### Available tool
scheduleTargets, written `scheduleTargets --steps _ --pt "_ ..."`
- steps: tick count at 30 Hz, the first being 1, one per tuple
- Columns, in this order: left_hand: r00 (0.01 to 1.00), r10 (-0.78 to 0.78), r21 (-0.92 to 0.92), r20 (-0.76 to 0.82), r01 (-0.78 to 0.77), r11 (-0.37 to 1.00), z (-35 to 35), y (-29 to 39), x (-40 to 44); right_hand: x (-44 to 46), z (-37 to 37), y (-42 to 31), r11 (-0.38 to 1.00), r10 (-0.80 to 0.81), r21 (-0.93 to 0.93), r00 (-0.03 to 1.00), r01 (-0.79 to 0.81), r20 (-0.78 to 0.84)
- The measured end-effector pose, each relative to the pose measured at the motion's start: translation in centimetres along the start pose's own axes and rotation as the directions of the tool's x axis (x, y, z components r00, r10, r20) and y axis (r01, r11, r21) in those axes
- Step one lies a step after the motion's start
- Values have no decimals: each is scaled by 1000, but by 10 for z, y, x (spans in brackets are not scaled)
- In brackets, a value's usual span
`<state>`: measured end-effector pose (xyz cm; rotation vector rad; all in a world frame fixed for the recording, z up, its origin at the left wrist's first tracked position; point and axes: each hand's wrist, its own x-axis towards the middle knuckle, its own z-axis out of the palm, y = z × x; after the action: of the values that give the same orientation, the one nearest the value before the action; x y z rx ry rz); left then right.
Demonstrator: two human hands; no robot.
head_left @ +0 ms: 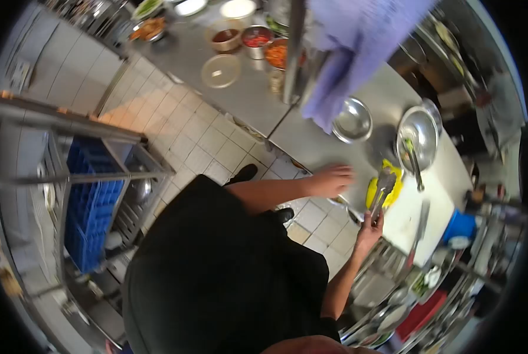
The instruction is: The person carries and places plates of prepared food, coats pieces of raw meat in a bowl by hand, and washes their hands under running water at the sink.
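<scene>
My right hand (pixel 369 231) is closed round the handle end of metal tongs (pixel 382 193). The tongs' heads lie over a bright yellow, crumpled piece (pixel 371 190) whose kind I cannot make out, at the edge of a white cutting board (pixel 406 219). My left hand (pixel 333 180) hovers by the counter's front edge, slightly blurred, its fingers loosely bent and nothing visible in them. Beyond the yellow piece stands a steel bowl (pixel 422 133) with a second metal utensil (pixel 416 168) leaning over its rim. Another steel bowl (pixel 352 120) sits nearer the post.
A knife (pixel 421 227) with a red handle lies on the board, near a blue container (pixel 458 227). A purple cloth (pixel 340 71) hangs by a metal post (pixel 294 53). Food containers and a round lid (pixel 221 71) stand farther along the counter. Behind is a rack with blue crates (pixel 95 200).
</scene>
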<state>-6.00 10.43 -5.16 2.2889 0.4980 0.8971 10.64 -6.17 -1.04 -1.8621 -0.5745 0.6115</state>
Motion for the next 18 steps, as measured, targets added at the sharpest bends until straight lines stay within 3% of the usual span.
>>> scheduleTargets --steps 1,2,3,4,6,7,8,9,10,13,15,17,18 --pt "989 -147 -25 34 148 989 -44 2 -38 18 15 1 979 -132 -154 990 136 41" --pt "985 -167 11 -46 168 986 -66 -9 -81 26 34 -3 908 -258 -329 965 260 51" --pt "909 -407 -127 88 415 901 -92 -19 -121 30 51 -6 786 -381 -493 921 372 88" --pt "802 -590 -30 92 594 804 -115 -29 -165 34 63 -9 625 -413 -664 896 411 165" --pt "638 -768 92 45 763 640 -153 -73 -249 39 81 -6 583 -434 -698 885 416 166" --pt "436 -899 28 -35 900 435 -186 -74 -270 40 89 -8 561 -449 -711 877 425 170" --pt "320 -937 -117 -140 934 337 -191 -109 -322 33 97 -17 541 -409 -742 895 396 179" --pt "275 -912 -73 -304 948 310 -199 -134 -361 25 103 -25 518 -374 -773 910 367 181" --pt "190 -932 -40 -307 977 212 -225 -141 -378 28 101 -15 517 -401 -758 895 399 197" --pt "-105 -983 -487 -151 873 -18 -291 -178 -418 21 101 -18 611 -357 -705 920 360 161" --pt "-84 -942 -545 -326 831 114 -318 -274 -471 -3 125 -36 224 -533 -857 794 465 292" --pt "-29 -840 -506 -542 809 298 -319 -348 -498 -31 167 -43 364 -330 -834 894 415 301" --pt "-29 -833 -496 -552 815 300 -333 -381 -501 -39 189 -28 496 -269 -736 888 460 374"
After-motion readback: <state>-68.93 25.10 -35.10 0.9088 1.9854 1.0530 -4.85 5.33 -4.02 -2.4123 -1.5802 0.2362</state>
